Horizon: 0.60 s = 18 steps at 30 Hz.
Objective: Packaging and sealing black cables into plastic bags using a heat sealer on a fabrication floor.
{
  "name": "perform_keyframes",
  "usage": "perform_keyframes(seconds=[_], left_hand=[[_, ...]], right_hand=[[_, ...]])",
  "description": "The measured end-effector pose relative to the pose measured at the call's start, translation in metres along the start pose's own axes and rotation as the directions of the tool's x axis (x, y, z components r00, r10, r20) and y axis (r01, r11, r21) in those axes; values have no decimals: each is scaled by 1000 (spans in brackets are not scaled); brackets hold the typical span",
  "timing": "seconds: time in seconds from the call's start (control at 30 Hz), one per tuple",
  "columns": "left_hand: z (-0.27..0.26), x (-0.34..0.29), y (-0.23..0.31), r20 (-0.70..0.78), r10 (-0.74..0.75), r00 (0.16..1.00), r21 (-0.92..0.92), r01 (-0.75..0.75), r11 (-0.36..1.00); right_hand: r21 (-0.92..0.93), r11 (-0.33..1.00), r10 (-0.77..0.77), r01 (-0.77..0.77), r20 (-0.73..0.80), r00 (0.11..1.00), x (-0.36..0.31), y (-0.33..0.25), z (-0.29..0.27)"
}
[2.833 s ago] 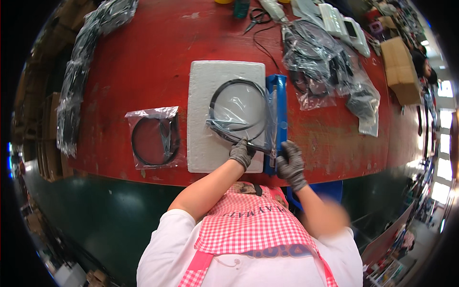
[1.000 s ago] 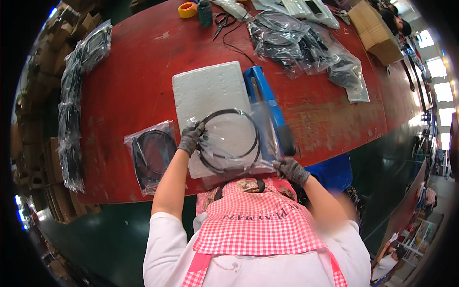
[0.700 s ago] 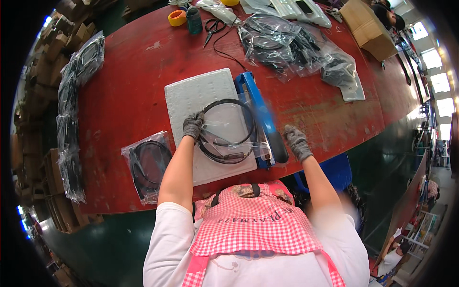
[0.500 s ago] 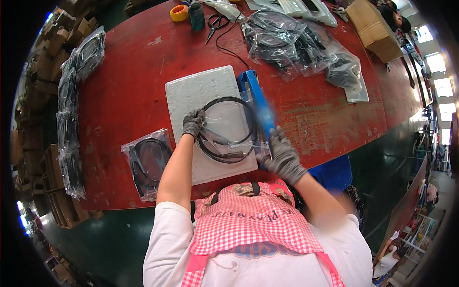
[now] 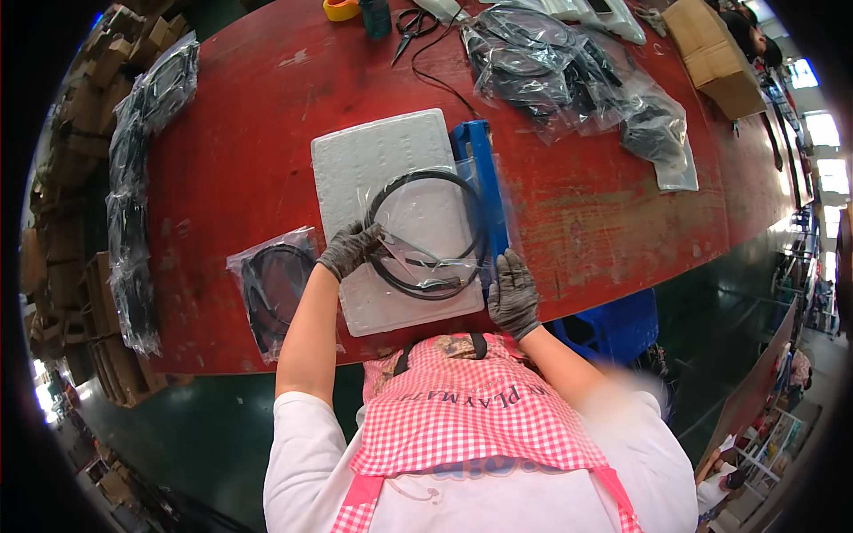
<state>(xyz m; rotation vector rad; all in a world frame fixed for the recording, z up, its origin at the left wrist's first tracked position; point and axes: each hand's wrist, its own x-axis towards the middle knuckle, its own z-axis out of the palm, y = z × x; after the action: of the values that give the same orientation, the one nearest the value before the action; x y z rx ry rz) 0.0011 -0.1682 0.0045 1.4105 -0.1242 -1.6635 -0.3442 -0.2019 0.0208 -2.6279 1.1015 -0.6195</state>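
Observation:
A coiled black cable (image 5: 380, 264) lies in a clear plastic bag (image 5: 418, 213) on a white foam board (image 5: 382, 142). My left hand (image 5: 351, 249), in a grey glove, pinches the bag's left side beside the coil. Along the board's right edge stands a long blue bag sealer (image 5: 494, 191), its arm lowered. The bag's right edge reaches across the sealer and shows beyond it. My right hand (image 5: 514, 298), also gloved, rests at the sealer's near end with its fingers stretched out and close together.
Another bagged cable (image 5: 277, 289) lies left of the board. Bagged cables line the table's left edge (image 5: 129, 213), and a heap of them (image 5: 542, 67) lies at the far right. Scissors (image 5: 410, 31), a dark bottle (image 5: 376, 18), orange tape (image 5: 340, 9) and a cardboard box (image 5: 711, 58) are farther back.
My right hand has moved left and nearer to me along the sealer, whose arm was blurred by motion before. My left hand has shifted slightly left and down, still on the bag.

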Motion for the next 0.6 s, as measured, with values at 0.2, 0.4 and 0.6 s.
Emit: perform_keyframes(seconds=[0.2,0.4,0.6], left_hand=[[10,4,11,-105,18,994,223,6,975],[4,13,9,-50,-5,999,131,12,991],[4,13,13,4,-18,1000,193,17,981]], right_hand=[[-16,1000,20,-20,-7,1000,3,-1,-3],[-19,1000,21,-22,-16,1000,-1,-2,0],[-18,1000,18,-19,-14,1000,-2,-2,-1]])
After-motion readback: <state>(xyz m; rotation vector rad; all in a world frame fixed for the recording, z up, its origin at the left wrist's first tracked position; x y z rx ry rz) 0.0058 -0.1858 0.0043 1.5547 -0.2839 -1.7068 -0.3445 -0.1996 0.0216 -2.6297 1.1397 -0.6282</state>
